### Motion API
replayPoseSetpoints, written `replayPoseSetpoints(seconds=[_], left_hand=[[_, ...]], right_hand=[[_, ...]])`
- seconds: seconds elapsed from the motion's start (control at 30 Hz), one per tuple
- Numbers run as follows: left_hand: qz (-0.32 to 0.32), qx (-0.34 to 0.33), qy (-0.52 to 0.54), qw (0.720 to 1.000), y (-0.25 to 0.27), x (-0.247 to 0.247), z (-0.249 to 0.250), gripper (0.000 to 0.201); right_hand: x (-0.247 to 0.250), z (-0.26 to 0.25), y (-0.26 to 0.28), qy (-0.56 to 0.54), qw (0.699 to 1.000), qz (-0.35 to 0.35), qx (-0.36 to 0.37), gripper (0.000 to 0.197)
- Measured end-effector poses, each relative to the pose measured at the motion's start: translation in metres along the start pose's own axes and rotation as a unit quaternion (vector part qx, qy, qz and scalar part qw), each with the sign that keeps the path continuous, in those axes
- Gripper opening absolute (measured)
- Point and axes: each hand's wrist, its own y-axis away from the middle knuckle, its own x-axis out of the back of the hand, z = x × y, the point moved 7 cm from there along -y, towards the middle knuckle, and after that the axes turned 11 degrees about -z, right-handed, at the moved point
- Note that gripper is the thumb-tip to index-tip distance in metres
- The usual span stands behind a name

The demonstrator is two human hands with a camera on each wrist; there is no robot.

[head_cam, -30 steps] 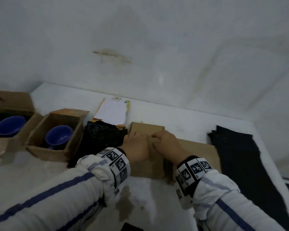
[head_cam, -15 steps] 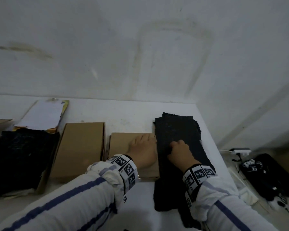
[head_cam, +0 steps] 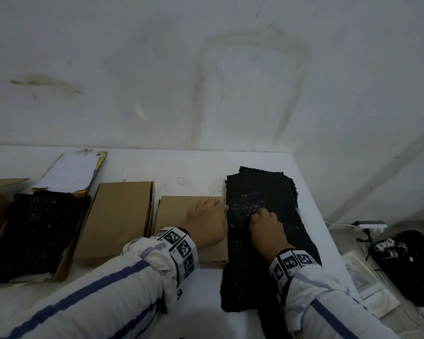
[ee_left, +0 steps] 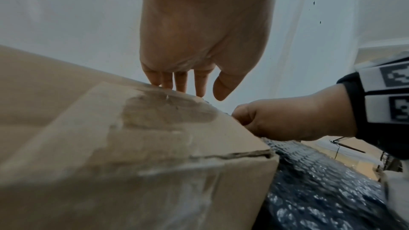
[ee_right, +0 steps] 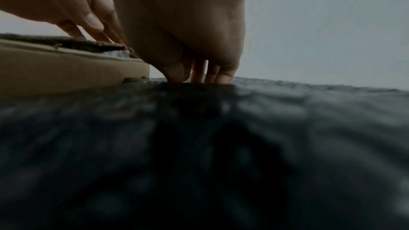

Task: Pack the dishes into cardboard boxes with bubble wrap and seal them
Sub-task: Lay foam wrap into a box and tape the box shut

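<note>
White table (head_cam: 189, 172), packing partway.
Left hand (head_cam: 207, 222) flat on closed box (head_cam: 179, 211); right hand (head_cam: 267, 225) pinches bubble wrap (head_cam: 260, 189) beside it; sealing left.

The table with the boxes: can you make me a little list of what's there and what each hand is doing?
left hand: lies flat with straight fingers on the closed brown cardboard box
right hand: fingers curled, pinching the black bubble wrap sheet
bubble wrap position: spread on the white table, right of that box
other box: a second closed brown cardboard box to the left
far left: more black bubble wrap
</note>
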Motion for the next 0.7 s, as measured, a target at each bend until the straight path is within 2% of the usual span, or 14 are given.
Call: replayPoseSetpoints(seconds=[0.1, 0.2, 0.27, 0.43, 0.57, 0.7], left_hand=[[-0.018, -0.008, -0.01, 1.0, -0.002, -0.002, 0.006, 0.046], [-0.031, -0.018, -0.041, 0.999, -0.002, -0.007, 0.014, 0.049], [-0.039, -0.014, -0.057, 0.998, -0.002, -0.012, 0.016, 0.051], [-0.047, -0.006, -0.057, 0.997, -0.003, -0.016, 0.013, 0.051], [-0.04, -0.004, -0.042, 0.998, -0.005, -0.015, 0.01, 0.049], [-0.014, 0.007, -0.013, 1.0, -0.013, -0.011, 0.009, 0.043]], right_hand=[[0.009, 0.02, 0.005, -0.081, 0.996, 0.011, -0.043, 0.029], [-0.003, 0.023, 0.006, -0.091, 0.993, -0.073, -0.023, 0.048], [-0.011, 0.019, 0.007, -0.06, 0.993, -0.101, -0.013, 0.05], [-0.011, 0.015, 0.01, -0.038, 0.998, -0.051, -0.01, 0.028], [-0.003, 0.019, 0.009, -0.076, 0.997, -0.021, -0.007, 0.024], [0.02, 0.023, 0.017, -0.12, 0.99, 0.072, -0.004, 0.02]])
